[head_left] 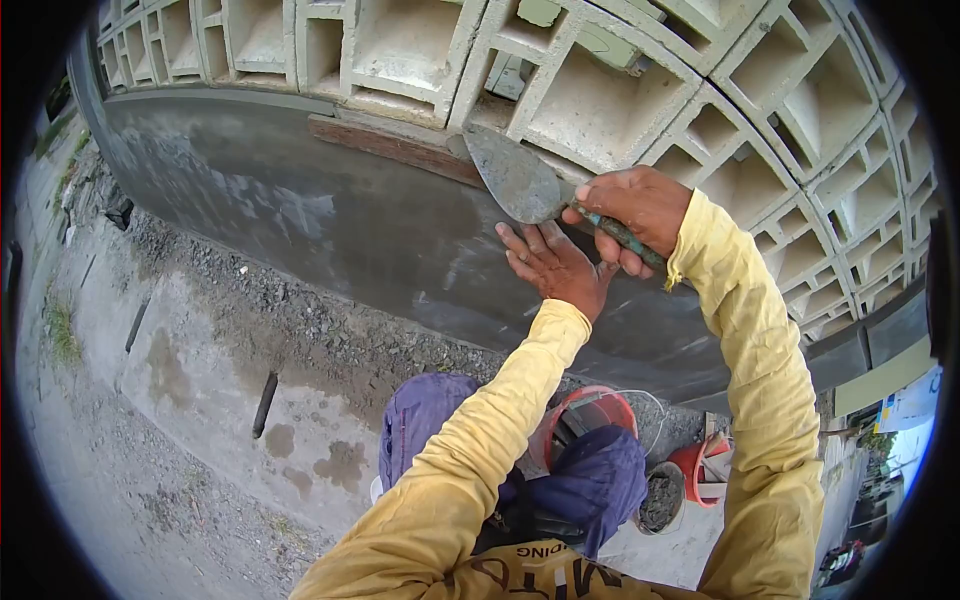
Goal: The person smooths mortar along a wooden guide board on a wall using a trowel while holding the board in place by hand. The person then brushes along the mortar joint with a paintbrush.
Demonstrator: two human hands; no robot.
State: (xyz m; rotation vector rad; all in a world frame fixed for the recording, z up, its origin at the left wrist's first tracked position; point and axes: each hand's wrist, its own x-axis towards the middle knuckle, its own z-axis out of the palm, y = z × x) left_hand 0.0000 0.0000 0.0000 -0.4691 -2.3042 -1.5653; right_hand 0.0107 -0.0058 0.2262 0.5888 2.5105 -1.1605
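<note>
My right hand (638, 218) grips a trowel by its worn, paint-flecked handle. The trowel's blade (515, 175) is smeared with grey mortar and points up and left, near the ledge under the pierced blocks. Fingers spread, my left hand (556, 262) rests against the dark, freshly coated wall (380, 220) just below the blade. A brown wooden strip (395, 150) runs along the wall's top edge, left of the blade tip.
Patterned concrete vent blocks (610, 105) rise above the wall. By my knees stand a red bucket (602, 398), a container of mortar (660, 500) and another red bucket (690, 468). Gravel (330, 320) lines the wall's foot, beside a concrete slab (200, 400).
</note>
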